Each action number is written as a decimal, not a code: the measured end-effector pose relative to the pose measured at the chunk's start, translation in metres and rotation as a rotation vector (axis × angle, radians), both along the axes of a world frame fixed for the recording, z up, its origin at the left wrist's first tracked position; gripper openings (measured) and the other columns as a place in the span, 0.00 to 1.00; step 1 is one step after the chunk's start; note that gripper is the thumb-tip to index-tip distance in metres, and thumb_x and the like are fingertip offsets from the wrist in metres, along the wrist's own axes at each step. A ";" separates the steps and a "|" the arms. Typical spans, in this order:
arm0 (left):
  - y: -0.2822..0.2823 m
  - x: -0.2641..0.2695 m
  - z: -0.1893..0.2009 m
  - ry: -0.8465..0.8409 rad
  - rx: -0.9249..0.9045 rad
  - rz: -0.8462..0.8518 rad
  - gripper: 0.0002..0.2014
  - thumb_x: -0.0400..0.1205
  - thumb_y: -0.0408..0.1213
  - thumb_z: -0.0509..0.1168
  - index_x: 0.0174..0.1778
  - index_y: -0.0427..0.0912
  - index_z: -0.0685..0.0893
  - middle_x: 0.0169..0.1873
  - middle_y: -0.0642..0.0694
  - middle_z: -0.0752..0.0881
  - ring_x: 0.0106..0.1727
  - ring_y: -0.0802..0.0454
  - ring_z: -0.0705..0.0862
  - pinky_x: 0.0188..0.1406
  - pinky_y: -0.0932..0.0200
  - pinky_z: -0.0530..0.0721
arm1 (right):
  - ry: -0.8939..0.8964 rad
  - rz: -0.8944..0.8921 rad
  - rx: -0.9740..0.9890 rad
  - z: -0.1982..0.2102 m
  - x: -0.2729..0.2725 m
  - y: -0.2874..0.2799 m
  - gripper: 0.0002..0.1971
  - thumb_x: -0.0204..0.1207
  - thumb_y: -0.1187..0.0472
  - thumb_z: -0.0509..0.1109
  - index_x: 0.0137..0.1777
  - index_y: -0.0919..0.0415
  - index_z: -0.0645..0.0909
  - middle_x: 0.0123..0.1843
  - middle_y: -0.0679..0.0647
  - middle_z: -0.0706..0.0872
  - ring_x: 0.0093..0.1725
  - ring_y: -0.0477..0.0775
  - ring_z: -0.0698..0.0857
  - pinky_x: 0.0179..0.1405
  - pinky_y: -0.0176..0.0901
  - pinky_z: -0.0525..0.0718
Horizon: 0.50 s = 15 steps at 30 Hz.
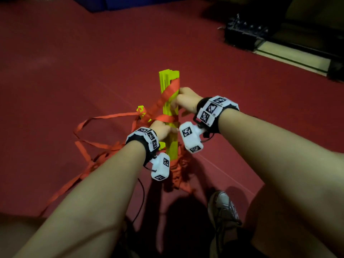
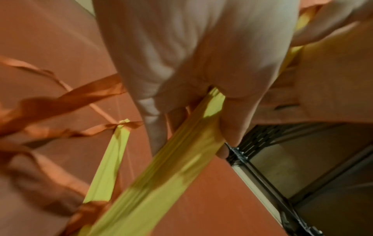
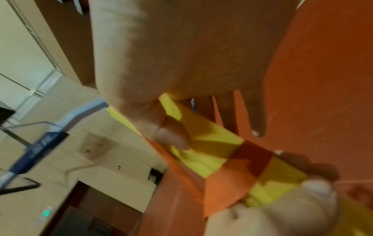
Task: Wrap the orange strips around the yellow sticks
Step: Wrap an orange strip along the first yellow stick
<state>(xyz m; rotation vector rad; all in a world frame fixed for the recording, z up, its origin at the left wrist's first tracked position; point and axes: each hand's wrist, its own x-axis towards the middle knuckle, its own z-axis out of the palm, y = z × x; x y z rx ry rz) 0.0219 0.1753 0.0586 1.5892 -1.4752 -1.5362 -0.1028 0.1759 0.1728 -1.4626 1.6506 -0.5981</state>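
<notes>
Two hands on one bundle of yellow sticks (image 1: 170,116), which stands roughly upright on the red floor (image 1: 74,58). Left hand (image 1: 161,129) sits lower down, grip closed around the bundle; from the left wrist camera you can see the fingers (image 2: 155,127) on one side and the thumb on the other, so it's properly clamped. Right hand (image 1: 187,101) is higher up, just under the top end. Its thumb (image 3: 171,135) presses on the yellow face and the fingers go down the far side, so that grip holds the sticks too; whether it also pins the ribbon I can't tell, it's pretty blurry.

Orange strips (image 1: 163,101) cross the bundle diagonally near the top and again in a band just above the left hand. Loads more strip trails off to the left in loose loops on the floor, and there's a tangled wad around the base of the sticks. A second yellow stick (image 1: 142,113) pokes up just left of the bundle with strip knotted at its tip.

Both forearms reach forward, each wearing a wrist tracker (image 1: 216,108). A sneaker (image 1: 222,207) shows at the bottom, and a black rack (image 1: 243,34) sits at the far right.
</notes>
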 end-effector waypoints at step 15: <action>0.009 0.001 0.024 -0.054 -0.171 -0.004 0.07 0.72 0.41 0.75 0.31 0.46 0.86 0.31 0.44 0.86 0.33 0.46 0.82 0.41 0.52 0.79 | 0.054 -0.004 -0.163 0.000 0.002 -0.014 0.29 0.47 0.41 0.77 0.45 0.60 0.85 0.41 0.57 0.87 0.47 0.63 0.90 0.45 0.57 0.92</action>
